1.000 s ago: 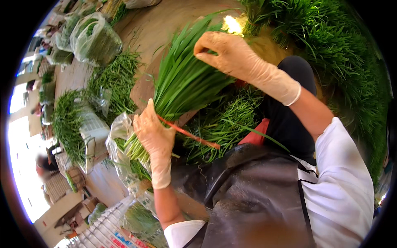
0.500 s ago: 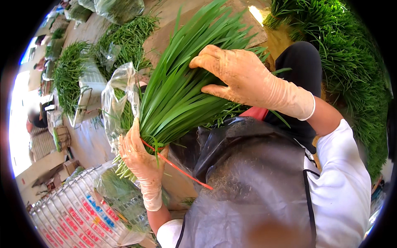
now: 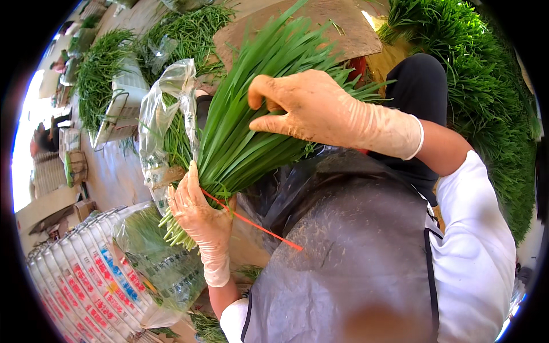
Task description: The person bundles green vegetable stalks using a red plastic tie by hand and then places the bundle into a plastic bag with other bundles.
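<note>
A thick bunch of garlic chives point(image 3: 243, 140) slants across my lap, its flat green leaves fanned toward the far side. My gloved left hand point(image 3: 199, 214) is closed around its lower end, and pale cut stems point(image 3: 177, 231) stick out beneath the palm. A thin red tie point(image 3: 266, 227) comes from the bunch beside that hand, its loose end over my dark apron point(image 3: 354, 246). My gloved right hand point(image 3: 317, 108) hovers over or lightly touches the upper leaves, thumb and curled fingers apart, with nothing visibly gripped.
Beyond the left hand, a clear plastic bag point(image 3: 166, 131) holds more greens. White crates point(image 3: 86, 280) with printing stand at lower left, a bagged bundle point(image 3: 163, 257) beside them. A brown board point(image 3: 309, 28) lies ahead. Heaped chives point(image 3: 480, 108) fill the right side; a white basket point(image 3: 123, 97) stands at left.
My right hand has shifted slightly left over the leaves, its fingers more curled. My left hand keeps its hold on the stems. The view has tilted a little, showing more of the board.
</note>
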A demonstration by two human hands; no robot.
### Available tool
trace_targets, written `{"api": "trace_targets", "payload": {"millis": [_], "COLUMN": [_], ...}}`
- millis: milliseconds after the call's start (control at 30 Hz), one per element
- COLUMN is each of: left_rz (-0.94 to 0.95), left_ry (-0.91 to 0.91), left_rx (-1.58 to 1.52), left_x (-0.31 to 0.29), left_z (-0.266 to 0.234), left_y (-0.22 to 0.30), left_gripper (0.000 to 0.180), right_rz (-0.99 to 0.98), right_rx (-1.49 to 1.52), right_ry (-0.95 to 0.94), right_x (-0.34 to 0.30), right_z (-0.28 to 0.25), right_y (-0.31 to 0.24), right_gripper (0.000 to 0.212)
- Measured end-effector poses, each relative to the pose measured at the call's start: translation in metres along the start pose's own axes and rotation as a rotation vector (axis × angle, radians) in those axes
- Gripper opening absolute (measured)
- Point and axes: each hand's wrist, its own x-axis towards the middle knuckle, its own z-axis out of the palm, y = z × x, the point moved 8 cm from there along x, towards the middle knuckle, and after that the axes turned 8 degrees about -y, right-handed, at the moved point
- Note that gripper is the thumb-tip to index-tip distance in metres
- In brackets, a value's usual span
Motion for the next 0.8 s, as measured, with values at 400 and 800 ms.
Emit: {"api": "trace_targets", "payload": {"millis": [400,800], "left_rz": [-0.055,-0.061], "left_ry": [-0.003,-0.044], "left_rx": [-0.011,-0.019], "left_x": [-0.015,-0.015], "left_z": [0.005,0.016], "left_y": [-0.008,0.004], "left_gripper": [0.089,0.087], "right_rz": [-0.049,-0.47], "right_rx": [-0.369,-0.602], "right_ry": [0.238,0.267], "right_x": [-0.013,-0.007], "right_z": [0.024,0.054], "right_y": [-0.012,-0.048], "right_gripper": [0.03,0.011]}}
